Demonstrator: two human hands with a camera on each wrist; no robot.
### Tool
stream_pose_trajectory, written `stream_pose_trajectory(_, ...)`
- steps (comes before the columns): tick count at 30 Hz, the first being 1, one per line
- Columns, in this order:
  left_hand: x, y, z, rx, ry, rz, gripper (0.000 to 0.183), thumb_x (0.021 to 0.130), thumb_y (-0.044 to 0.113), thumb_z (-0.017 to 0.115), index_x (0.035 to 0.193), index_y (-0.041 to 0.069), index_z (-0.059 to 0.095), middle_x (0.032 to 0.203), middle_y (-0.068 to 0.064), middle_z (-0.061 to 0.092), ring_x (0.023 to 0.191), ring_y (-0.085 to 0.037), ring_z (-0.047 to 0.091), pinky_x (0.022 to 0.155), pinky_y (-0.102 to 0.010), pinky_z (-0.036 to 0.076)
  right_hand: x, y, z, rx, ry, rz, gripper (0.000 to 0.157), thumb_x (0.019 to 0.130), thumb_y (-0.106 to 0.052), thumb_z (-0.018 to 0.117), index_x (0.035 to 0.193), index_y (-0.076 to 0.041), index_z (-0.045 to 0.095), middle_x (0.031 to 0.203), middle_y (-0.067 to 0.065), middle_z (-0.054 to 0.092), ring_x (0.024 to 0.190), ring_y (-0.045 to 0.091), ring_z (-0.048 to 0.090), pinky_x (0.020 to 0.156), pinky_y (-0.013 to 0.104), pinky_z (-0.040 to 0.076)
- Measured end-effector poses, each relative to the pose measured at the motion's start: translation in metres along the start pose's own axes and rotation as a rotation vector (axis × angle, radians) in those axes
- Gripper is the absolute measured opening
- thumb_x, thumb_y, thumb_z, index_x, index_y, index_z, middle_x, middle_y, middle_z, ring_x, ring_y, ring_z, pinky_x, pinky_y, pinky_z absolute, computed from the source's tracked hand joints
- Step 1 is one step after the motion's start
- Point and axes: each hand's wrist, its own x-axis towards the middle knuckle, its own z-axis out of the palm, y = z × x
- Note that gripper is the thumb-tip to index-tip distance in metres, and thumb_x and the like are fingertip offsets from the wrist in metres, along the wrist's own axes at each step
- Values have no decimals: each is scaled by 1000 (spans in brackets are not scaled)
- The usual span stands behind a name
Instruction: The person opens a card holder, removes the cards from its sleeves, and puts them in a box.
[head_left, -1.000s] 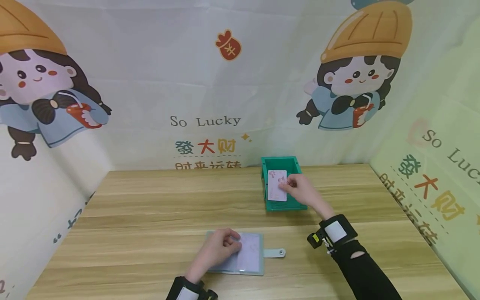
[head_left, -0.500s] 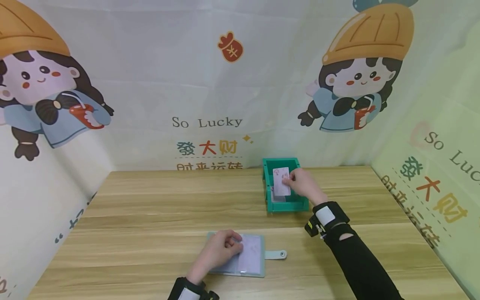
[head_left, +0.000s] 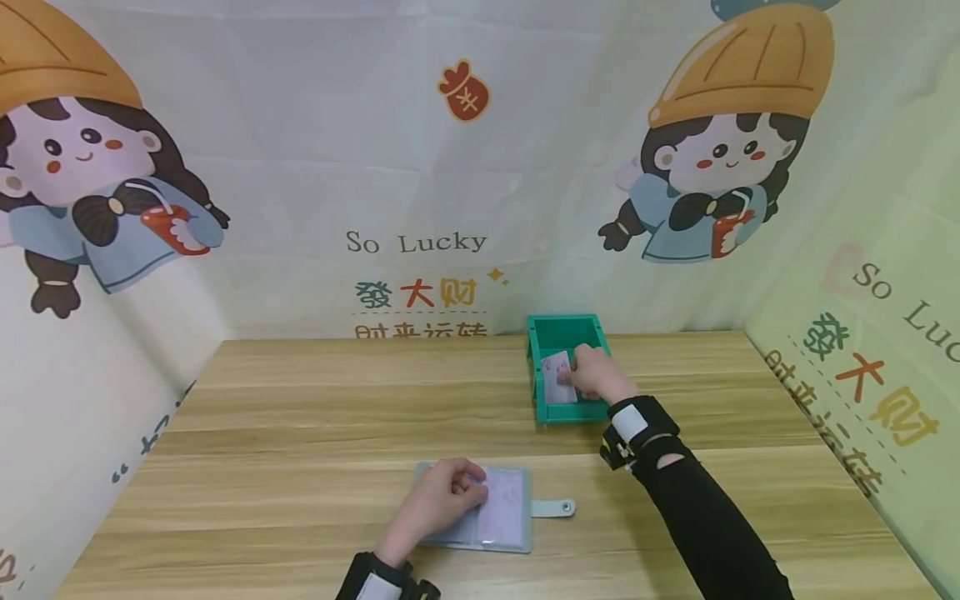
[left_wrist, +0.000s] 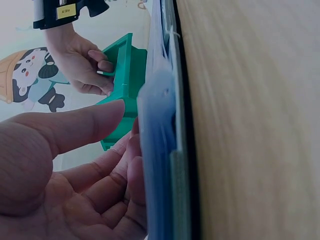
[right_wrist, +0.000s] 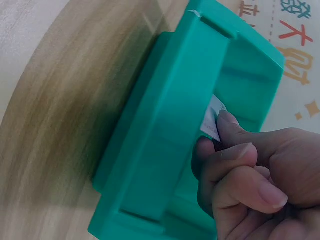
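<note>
My right hand (head_left: 602,377) reaches into a green plastic bin (head_left: 570,412) at the back of the table. Between thumb and curled fingers it pinches a pale pink printed card (head_left: 557,372). The right wrist view shows the card (right_wrist: 213,119) partly hidden behind the bin's front wall. My left hand (head_left: 447,493) rests on an open card album (head_left: 504,510) with pale blue covers and clear sleeves. Seen from the left wrist, its thumb stands apart and its relaxed fingers (left_wrist: 135,175) lie against the sleeves (left_wrist: 157,125).
A snap strap (head_left: 553,508) sticks out from the album's right side. The wooden table (head_left: 300,417) meets a printed cloth backdrop (head_left: 300,167) behind the bin. Cloth also hangs at both sides. Each wrist wears a black strapped camera.
My right hand has lowered the card into the bin, where a similar card showed behind it half a second ago. The left hand stays on the album.
</note>
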Motion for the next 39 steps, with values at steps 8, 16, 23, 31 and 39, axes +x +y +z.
stream_pose_trajectory(8,1,-1,0,-7,-4,-4,22,92,12,69,107,-4,68,77,-2,63,65,-11,52,56,-20,39,2,-5,8,-61,55,12,22,94,-16,70,80,0,61,54,1,47,45,12,47,46,23,36)
stream_pose_trajectory(16,1,0,0,-1,1,-2,22,92,12,69,107,-4,68,76,-1,63,64,-10,51,56,-19,39,3,-5,16,-114,112,15,23,92,-14,71,101,6,65,77,12,62,62,20,58,56,27,41)
stream_pose_trajectory(23,1,0,1,-2,2,-4,23,92,13,69,107,-4,68,77,-2,64,65,-10,51,56,-19,39,4,-4,18,-157,145,-13,25,90,-15,73,101,6,66,93,18,67,79,26,58,66,37,48)
stream_pose_trajectory(31,2,0,1,-5,3,-12,22,91,12,69,106,-4,68,77,-2,64,65,-11,52,56,-20,39,2,-4,20,-178,158,-33,11,90,-5,67,94,5,64,86,16,63,73,23,51,64,36,46)
stream_pose_trajectory(39,1,0,1,1,5,-7,23,91,14,69,106,-4,69,77,-2,65,65,-10,52,56,-20,40,-6,-4,22,-118,250,-95,30,90,1,59,65,-7,45,65,1,37,58,17,39,49,28,32)
